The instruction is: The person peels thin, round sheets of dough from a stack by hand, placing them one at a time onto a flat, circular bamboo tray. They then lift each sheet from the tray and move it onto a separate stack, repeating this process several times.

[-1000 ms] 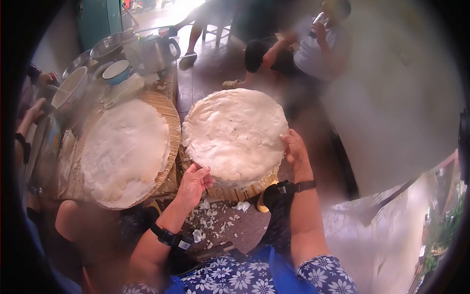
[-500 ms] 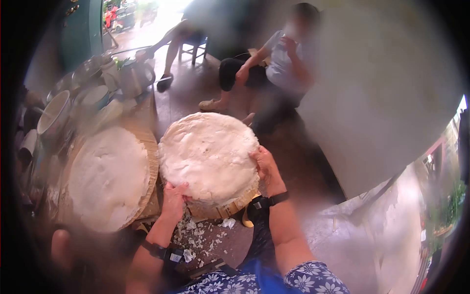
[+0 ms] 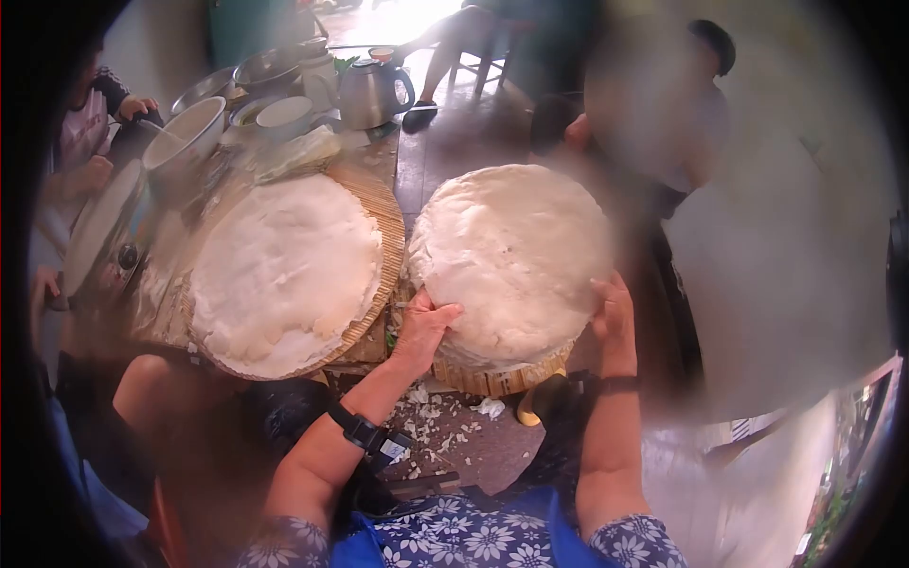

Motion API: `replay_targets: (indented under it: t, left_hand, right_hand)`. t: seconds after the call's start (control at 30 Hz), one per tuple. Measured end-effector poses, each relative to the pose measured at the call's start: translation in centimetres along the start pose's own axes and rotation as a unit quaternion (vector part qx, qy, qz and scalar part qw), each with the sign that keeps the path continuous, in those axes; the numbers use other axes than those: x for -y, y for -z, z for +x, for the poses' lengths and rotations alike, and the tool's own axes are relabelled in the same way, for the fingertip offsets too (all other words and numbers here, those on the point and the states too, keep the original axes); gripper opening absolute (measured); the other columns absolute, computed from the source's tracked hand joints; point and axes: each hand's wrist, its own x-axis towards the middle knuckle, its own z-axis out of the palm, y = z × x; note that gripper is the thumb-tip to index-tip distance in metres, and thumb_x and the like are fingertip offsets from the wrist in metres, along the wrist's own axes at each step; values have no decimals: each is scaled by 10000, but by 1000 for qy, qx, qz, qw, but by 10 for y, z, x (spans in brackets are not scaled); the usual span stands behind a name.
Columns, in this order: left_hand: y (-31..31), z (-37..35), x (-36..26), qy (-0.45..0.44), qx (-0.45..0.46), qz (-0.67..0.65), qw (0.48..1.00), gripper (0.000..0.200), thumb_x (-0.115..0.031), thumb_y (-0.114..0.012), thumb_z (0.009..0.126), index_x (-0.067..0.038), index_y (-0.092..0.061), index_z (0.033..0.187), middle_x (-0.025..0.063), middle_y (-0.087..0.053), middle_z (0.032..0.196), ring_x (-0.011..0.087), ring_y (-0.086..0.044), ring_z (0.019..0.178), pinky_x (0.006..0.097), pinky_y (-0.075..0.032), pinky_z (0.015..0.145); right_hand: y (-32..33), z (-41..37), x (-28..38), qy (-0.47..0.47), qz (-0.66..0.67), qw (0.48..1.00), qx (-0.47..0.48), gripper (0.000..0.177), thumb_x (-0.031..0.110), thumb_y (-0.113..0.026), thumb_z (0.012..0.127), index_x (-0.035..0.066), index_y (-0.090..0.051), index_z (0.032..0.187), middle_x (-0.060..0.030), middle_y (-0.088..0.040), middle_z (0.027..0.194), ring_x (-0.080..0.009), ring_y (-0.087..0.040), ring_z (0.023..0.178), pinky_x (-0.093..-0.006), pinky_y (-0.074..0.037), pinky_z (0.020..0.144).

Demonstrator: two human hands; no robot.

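In the middle of the head view is a thick, round, pale slab that looks like dough (image 3: 516, 251), with a woven straw tray (image 3: 502, 381) showing under its near edge. My left hand (image 3: 426, 329) grips its near left edge, thumb on top and fingers partly hidden. At the right edge, my right hand (image 3: 614, 308) is closed on the same slab; its fingertips are blurred. Left of it lies a second, similar slab (image 3: 284, 275) on a larger woven tray (image 3: 390, 232), touched by neither of my hands.
A steel kettle (image 3: 365, 95), a white bowl (image 3: 284, 115) and a large basin (image 3: 185, 142) crowd the table's far left. White scraps (image 3: 440, 421) litter the floor below. Another person's hand (image 3: 140, 106) is at far left; a seated person (image 3: 677, 123) is beyond the slab.
The view has swung left, so both slabs and trays appear farther right and higher. My hands keep hold of the same slab, which still sits above its tray.
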Motion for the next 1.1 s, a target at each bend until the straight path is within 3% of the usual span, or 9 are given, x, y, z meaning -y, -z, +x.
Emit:
replay_targets:
  t: [0.1,0.2,0.4,0.57,0.67,0.77,0.97,1.0,1.1]
  left_hand:
    - [-9,-1,-12,-66,48,-43,996,368,-43,-595,814,-72,-553,1178,3,-622,1026,80,-571,915,237,-474,754]
    - [-15,-7,-36,-91,21,-6,996,353,-34,-611,801,-49,-576,1152,20,-642,1008,112,-585,931,276,-462,849]
    - [17,-24,-103,-170,-25,-51,984,457,10,-570,789,-30,-517,1241,45,-628,1046,128,-592,910,268,-477,843]
    - [76,-49,-155,-290,-69,-85,951,474,28,-522,791,-33,-495,1261,65,-601,1127,159,-584,959,278,-485,855]
    - [111,-69,-186,-344,-153,-98,921,472,26,-543,776,-24,-505,1244,67,-609,1112,161,-597,962,269,-503,813]
    - [149,-94,-209,-347,-191,-112,911,466,38,-532,762,-14,-506,1225,77,-611,1093,171,-596,969,266,-486,832]
    - [229,-107,-201,-269,-359,111,887,468,4,-522,749,-7,-491,1216,113,-609,1078,193,-593,976,298,-462,846]
    - [237,-106,-200,-258,-430,293,814,492,-14,-513,734,-5,-471,1225,177,-604,1114,269,-597,1009,360,-455,858]
    - [244,-110,-193,-182,-485,509,687,519,-24,-489,718,-26,-454,1235,241,-576,1144,359,-568,1051,420,-436,874]
  right_hand:
    - [-2,2,3,29,24,999,31,371,-61,-501,797,13,-504,1160,-102,-598,1095,-228,-586,1006,-367,-465,924]
    - [-9,2,6,46,50,995,71,395,-49,-495,803,13,-493,1193,-107,-586,1145,-239,-577,1047,-375,-456,944]
    - [-44,-3,-14,25,96,978,185,373,-7,-502,837,18,-485,1209,-90,-584,1150,-222,-580,1050,-363,-480,909]
    - [-137,-31,-29,4,33,976,215,353,10,-508,852,6,-487,1204,-104,-584,1142,-218,-585,1044,-373,-493,900]
    - [-197,-45,-40,-33,75,965,251,346,13,-508,854,-8,-487,1198,-118,-580,1148,-222,-584,1048,-370,-499,895]
    - [-235,-52,-67,-85,48,962,254,233,45,-542,844,-8,-537,1071,-101,-622,981,-196,-632,852,-338,-544,751]
    - [-271,-78,-108,-165,-65,954,242,149,93,-550,839,46,-582,976,-55,-638,846,-128,-613,651,-243,-515,508]
    - [-272,-81,-113,-169,-75,952,244,162,111,-552,830,41,-583,974,-48,-634,836,-124,-606,641,-237,-503,480]
    - [-277,-88,-105,-156,-144,954,210,170,115,-542,831,31,-586,971,-45,-627,796,-119,-593,599,-236,-487,459]
